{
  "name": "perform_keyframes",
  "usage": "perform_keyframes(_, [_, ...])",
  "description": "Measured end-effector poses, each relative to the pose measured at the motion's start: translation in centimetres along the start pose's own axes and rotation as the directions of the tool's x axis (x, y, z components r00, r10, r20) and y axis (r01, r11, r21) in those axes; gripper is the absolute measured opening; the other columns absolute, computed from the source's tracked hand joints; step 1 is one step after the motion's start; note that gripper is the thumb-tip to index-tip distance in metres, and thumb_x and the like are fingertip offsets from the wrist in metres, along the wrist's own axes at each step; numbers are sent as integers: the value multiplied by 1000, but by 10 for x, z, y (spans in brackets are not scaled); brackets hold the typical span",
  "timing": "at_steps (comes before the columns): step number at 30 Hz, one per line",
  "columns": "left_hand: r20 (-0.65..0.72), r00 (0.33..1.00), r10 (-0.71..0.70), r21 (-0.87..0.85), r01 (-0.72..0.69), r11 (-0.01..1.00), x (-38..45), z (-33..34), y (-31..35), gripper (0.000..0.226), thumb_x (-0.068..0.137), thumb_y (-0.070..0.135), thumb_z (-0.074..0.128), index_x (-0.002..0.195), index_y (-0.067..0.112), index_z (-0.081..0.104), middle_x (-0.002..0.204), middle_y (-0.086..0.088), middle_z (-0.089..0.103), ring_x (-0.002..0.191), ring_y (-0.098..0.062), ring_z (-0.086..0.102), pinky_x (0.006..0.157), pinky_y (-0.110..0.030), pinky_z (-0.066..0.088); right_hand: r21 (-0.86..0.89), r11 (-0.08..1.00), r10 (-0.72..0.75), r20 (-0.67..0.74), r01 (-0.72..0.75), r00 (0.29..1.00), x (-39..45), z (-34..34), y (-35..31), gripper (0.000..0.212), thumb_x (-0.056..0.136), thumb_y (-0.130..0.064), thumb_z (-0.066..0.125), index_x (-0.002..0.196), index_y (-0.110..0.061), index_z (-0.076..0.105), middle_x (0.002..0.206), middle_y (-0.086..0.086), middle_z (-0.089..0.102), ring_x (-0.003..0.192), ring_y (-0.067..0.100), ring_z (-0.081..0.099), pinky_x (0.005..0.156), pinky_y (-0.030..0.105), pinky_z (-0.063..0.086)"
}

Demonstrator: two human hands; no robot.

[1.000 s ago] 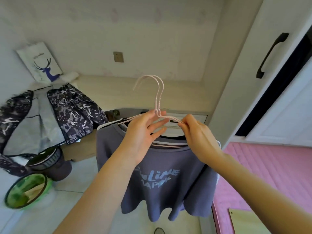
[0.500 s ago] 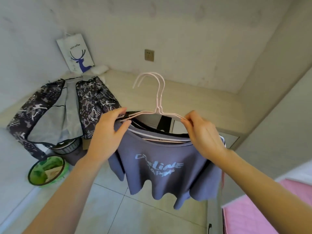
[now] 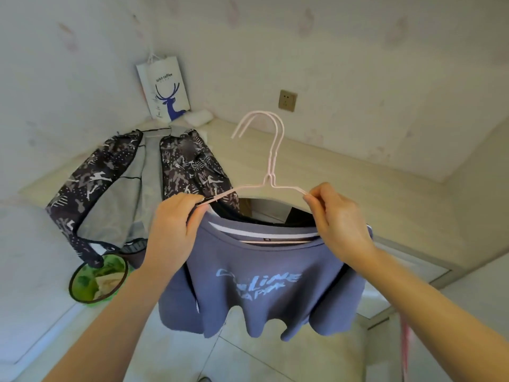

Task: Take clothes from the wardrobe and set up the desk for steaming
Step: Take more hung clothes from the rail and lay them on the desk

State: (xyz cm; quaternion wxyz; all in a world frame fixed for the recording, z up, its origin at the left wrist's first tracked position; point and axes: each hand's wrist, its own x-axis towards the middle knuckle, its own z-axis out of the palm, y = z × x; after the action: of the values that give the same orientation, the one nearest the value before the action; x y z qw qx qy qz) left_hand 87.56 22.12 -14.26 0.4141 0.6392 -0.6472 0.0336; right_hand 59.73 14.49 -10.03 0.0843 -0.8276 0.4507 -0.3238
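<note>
Head view, what's up front?

— Two pink wire hangers (image 3: 271,172) held together in mid-air above the floor (image 3: 170,351), in front of the tabletop (image 3: 344,172). Their hooks point up and curl to the left; the shoulder bar runs left to right, a little higher on the right.

— And the clothes?

— A blue-grey T-shirt (image 3: 264,279) with pale lettering hangs straight down from them, front facing the camera, hem loose and wavy. A dark garment shows behind its neckline; I cannot tell what it is.

— How are the hands set?

— The left hand (image 3: 172,232) pinches the left shoulder end of the hangers, fingers curled round the wire. The right hand (image 3: 340,221) pinches the right shoulder end between thumb and fingertips.

— Room around it?

— The tabletop runs along the back wall and turns the corner along the left wall. A patterned dark jacket (image 3: 132,188) lies opened out over that corner, its lower part draping off the edge. Behind it a white paper bag (image 3: 164,89) with a blue deer leans in the wall corner. The stretch of tabletop to the right, below the wall socket (image 3: 287,100), lies bare. Under the jacket, a green-lined bin (image 3: 97,279) stands on the floor, close to the left forearm.
</note>
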Motion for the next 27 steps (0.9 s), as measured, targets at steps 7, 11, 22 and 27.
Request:
perform_keyframes(7, [-86, 996, 8, 4, -7, 1000, 36, -32, -68, 31, 98, 31, 47, 97, 7, 67, 81, 2, 63, 73, -18, 57, 68, -40, 46, 67, 997, 45, 31, -47, 999, 57, 51, -20, 51, 88, -61, 36, 118, -22, 50, 94, -11, 58, 81, 16, 59, 71, 40, 52])
perform_keyframes(11, [-100, 994, -40, 21, 42, 999, 45, -53, -112, 33, 97, 34, 46, 98, 9, 67, 85, 1, 65, 76, -20, 59, 73, -43, 47, -8, 995, 96, 117, -95, 989, 70, 84, -24, 49, 92, -55, 30, 127, -25, 47, 101, -12, 58, 91, 17, 59, 73, 35, 46])
perform_keyframes(22, [-171, 969, -180, 135, 204, 970, 56, -102, -182, 20, 93, 22, 59, 104, 13, 71, 96, -1, 71, 85, -18, 63, 76, -13, 36, 72, 997, -13, 101, 6, 995, 111, 166, -69, 29, 101, -28, 31, 112, -15, 54, 103, 1, 54, 90, 21, 52, 79, 39, 46])
perform_keyframes(27, [-242, 943, -227, 171, 272, 947, 82, -118, -201, 22, 93, 26, 60, 109, 16, 71, 97, -3, 70, 88, -22, 64, 79, -33, 49, 83, 994, -76, -21, 78, 997, 156, 181, -88, 31, 102, -27, 35, 117, -14, 58, 100, 3, 53, 90, 23, 54, 75, 40, 48])
